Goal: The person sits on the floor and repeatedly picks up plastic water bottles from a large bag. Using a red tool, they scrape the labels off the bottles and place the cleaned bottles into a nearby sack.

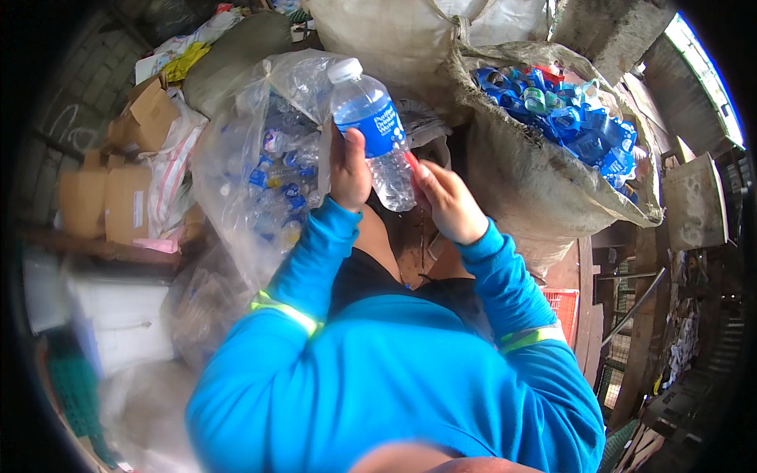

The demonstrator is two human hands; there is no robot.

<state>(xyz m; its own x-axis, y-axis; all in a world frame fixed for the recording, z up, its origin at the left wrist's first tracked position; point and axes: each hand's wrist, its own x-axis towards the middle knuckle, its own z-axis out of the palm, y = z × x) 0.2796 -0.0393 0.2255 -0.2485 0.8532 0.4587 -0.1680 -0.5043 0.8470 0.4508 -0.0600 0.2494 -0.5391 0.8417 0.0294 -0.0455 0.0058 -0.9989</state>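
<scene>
My left hand [350,171] grips a clear plastic water bottle [395,183] with a white cap and a blue label, held tilted in front of me. On the bottle's right side, my right hand [446,198] holds a small red object [411,160] against or close to the bottle near the label; its kind is mostly hidden by my fingers. Left of the bottle stands a large clear plastic bag [236,177] of plastic bottles. To the right is a big woven sack [520,159] full of blue plastic labels [565,121].
Cardboard boxes [127,201] and a striped woven sack [171,159] lie at the left. Another large pale sack [378,35] stands behind the bottle. A red plastic crate [562,307] is to the right of my body, beside wooden boards [586,295].
</scene>
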